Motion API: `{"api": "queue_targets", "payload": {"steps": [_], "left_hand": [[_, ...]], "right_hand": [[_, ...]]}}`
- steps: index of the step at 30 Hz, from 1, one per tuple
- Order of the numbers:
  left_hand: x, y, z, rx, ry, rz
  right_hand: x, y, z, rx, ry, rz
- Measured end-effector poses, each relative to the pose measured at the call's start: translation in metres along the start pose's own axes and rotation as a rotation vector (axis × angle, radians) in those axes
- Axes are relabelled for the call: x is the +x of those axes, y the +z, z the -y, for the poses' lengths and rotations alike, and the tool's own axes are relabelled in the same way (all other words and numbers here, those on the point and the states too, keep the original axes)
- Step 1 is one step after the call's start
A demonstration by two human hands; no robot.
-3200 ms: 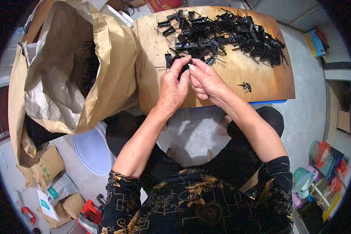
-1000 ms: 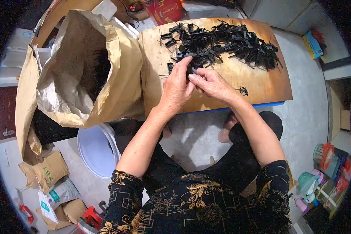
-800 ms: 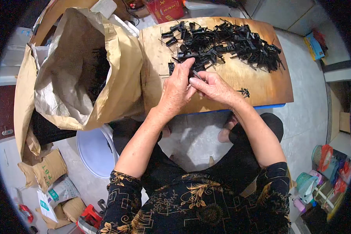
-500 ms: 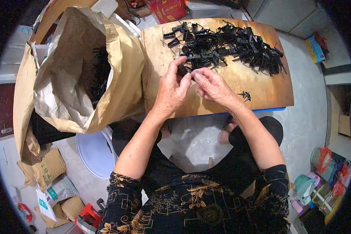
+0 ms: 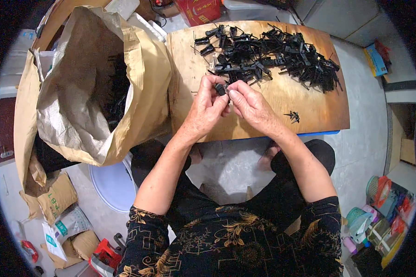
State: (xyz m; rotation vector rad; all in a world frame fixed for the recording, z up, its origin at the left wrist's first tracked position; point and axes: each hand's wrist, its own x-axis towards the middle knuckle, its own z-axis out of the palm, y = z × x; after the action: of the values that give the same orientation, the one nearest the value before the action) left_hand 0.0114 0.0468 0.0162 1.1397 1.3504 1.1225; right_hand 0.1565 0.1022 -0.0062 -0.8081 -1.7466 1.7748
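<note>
Over the near edge of a wooden board point(image 5: 245, 117), my two hands meet fingertip to fingertip. My left hand point(image 5: 205, 105) is closed on a small black plastic part point(image 5: 220, 89), which shows between thumb and forefinger. My right hand point(image 5: 249, 104) pinches thumb against forefinger right beside that part; what lies in the pinch, if anything, is too small to make out. Just beyond my hands spreads a tangled heap of black plastic parts point(image 5: 268, 53) with thin stems. A few small black pieces point(image 5: 293, 117) lie apart, to the right of my right hand.
A big open paper sack point(image 5: 148, 92) with a white woven lining stands left of the board, black parts inside. Below it is a round whitish tub point(image 5: 113, 184). Filled bags point(image 5: 58, 196) lie at lower left; baskets and plastic bags point(image 5: 383, 217) crowd the lower right.
Both hands have drawn slightly nearer to me, away from the heap. The black part in my left hand has turned and shows more plainly between the fingers.
</note>
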Motion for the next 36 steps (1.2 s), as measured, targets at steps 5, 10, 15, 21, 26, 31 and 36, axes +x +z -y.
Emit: {"api": "queue_targets", "payload": {"steps": [5, 10, 15, 21, 26, 31, 36], "left_hand": [[-0.001, -0.003, 0.002, 0.022, -0.043, 0.018], [-0.001, -0.001, 0.007, 0.093, -0.046, 0.005], [-0.002, -0.001, 0.02, 0.384, 0.104, -0.09], [-0.002, 0.004, 0.024, 0.53, 0.15, -0.126], [0.001, 0.01, 0.02, 0.491, 0.134, -0.157], [0.007, 0.006, 0.009, -0.144, 0.057, -0.203], [-0.001, 0.005, 0.009, -0.72, -0.052, 0.01]], "right_hand": [[0.002, 0.001, -0.002, -0.135, -0.024, 0.007], [0.002, 0.004, -0.006, -0.271, -0.079, -0.041], [0.007, 0.011, -0.013, -0.344, -0.105, -0.072], [0.009, 0.014, -0.023, -0.373, -0.065, -0.129], [0.006, 0.006, -0.017, -0.308, -0.054, -0.134], [0.004, -0.007, -0.015, -0.211, -0.092, -0.189], [-0.009, -0.016, -0.007, 0.136, 0.039, -0.041]]}}
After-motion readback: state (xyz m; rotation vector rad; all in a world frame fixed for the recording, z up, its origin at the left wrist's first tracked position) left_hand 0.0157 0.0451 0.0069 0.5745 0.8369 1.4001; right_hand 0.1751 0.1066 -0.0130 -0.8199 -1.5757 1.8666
